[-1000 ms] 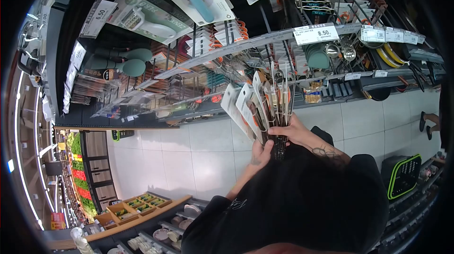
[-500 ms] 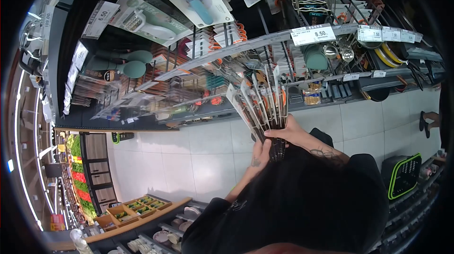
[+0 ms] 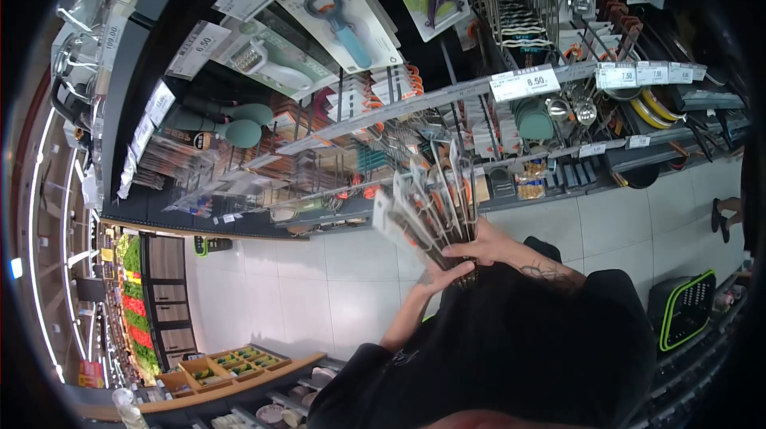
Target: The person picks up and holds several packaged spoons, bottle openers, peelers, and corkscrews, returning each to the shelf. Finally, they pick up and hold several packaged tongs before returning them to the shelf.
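I hold a fanned bundle of thin packaged utensils [image 3: 431, 209] in front of my body. They have white cards with touches of orange at the top and long dark shafts below; their exact kind is not clear. My right hand [image 3: 488, 247] wraps round the lower part from the right, thumb across the front. From the lower left my left hand [image 3: 440, 276] closes on the same bundle near its bottom ends. The outermost card at the left is smeared by motion. Behind the bundle, the rack's lower hooks carry more carded utensils.
A display rack with price tags [image 3: 524, 83] spans the top, hung with a carded bottle opener [image 3: 339, 26], green-headed utensils [image 3: 242, 134] and pans [image 3: 658, 110]. A black basket with green rim [image 3: 686, 309] stands right. Another person's feet [image 3: 724, 217] show far right. Wooden bins [image 3: 227, 365] sit lower left.
The bundle has tilted left and its cards have spread, with the left ones swinging outward. My left hand has shifted slightly lower. The rack appears a little lower in view on the left.
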A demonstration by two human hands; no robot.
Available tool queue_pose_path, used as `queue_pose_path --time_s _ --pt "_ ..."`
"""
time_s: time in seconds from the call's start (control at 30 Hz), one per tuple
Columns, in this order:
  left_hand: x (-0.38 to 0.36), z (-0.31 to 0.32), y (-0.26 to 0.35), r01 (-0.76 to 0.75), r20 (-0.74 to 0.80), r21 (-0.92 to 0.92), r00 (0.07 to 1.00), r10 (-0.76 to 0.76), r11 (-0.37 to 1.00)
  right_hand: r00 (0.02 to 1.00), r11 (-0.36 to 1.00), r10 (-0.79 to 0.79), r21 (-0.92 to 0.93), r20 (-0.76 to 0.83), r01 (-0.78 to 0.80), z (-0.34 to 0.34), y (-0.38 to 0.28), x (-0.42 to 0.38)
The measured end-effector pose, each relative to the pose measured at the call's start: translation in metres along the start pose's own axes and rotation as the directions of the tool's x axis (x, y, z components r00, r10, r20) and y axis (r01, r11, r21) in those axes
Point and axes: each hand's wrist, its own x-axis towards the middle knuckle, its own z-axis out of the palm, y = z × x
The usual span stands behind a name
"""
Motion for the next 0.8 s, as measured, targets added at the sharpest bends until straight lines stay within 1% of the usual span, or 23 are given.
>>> queue_pose_path --time_s 0.03,0.1,0.17,0.23,0.3,0.37,0.43,0.47,0.5,0.57,0.63,0.7,0.77,0.8 --pt "-0.004 0.006 -0.005 -0.017 -0.149 -0.016 0.989 0.014 1.000 0.999 0.998 -0.028 -0.057 0.028 0.030 -0.002 0.010 0.006" --pt "-0.011 0.008 -0.019 -0.001 -0.251 -0.061 0.968 -0.015 0.998 0.984 0.956 -0.179 -0.231 0.022 0.179 -0.010 0.053 0.023" --pt "-0.013 0.006 -0.024 -0.037 -0.231 -0.020 0.972 0.031 0.999 0.995 0.976 -0.065 -0.202 0.079 0.080 -0.005 0.041 0.019" --pt "-0.018 0.008 -0.024 0.013 -0.297 0.048 0.955 0.002 0.999 0.988 0.965 -0.115 -0.222 0.104 0.136 -0.003 0.047 0.023" --pt "-0.017 0.016 0.006 0.064 -0.235 -0.022 0.970 -0.068 0.998 0.987 0.983 0.106 -0.164 0.122 -0.085 -0.002 0.029 0.016" --pt "-0.019 0.014 0.008 0.047 -0.172 -0.020 0.984 -0.049 0.999 0.979 0.977 0.168 -0.153 0.118 -0.149 -0.001 0.026 0.012" --pt "-0.023 0.019 0.012 0.047 -0.193 -0.114 0.979 -0.069 0.992 0.980 0.986 0.152 -0.080 0.125 -0.143 0.006 0.019 0.005" --pt "-0.025 0.016 0.018 0.054 -0.160 -0.032 0.985 -0.059 0.998 0.978 0.988 0.156 -0.033 0.139 -0.153 0.008 0.021 0.005" --pt "-0.027 0.015 0.024 0.040 -0.155 -0.028 0.987 -0.044 0.999 0.981 0.989 0.141 0.027 0.132 -0.146 0.011 0.024 0.006" --pt "-0.028 0.003 0.017 0.089 -0.104 -0.092 0.990 -0.098 0.992 0.979 0.980 0.167 0.087 0.114 -0.177 0.017 0.023 0.007" --pt "-0.030 -0.004 0.019 0.100 -0.079 -0.152 0.990 -0.113 0.983 0.984 0.981 0.158 0.101 0.082 -0.166 0.028 0.023 0.006" --pt "-0.034 -0.014 0.013 0.124 -0.025 -0.139 0.991 -0.129 0.982 0.991 0.987 0.126 0.101 0.036 -0.129 0.035 0.009 0.012" --pt "-0.039 -0.014 0.012 0.184 0.001 -0.204 0.982 -0.188 0.961 0.992 0.991 0.130 0.009 0.008 -0.130 0.050 -0.008 0.006" --pt "-0.041 -0.015 0.002 0.160 0.006 -0.260 0.987 -0.164 0.952 0.998 0.999 0.048 -0.022 0.027 -0.047 0.052 0.000 0.009"
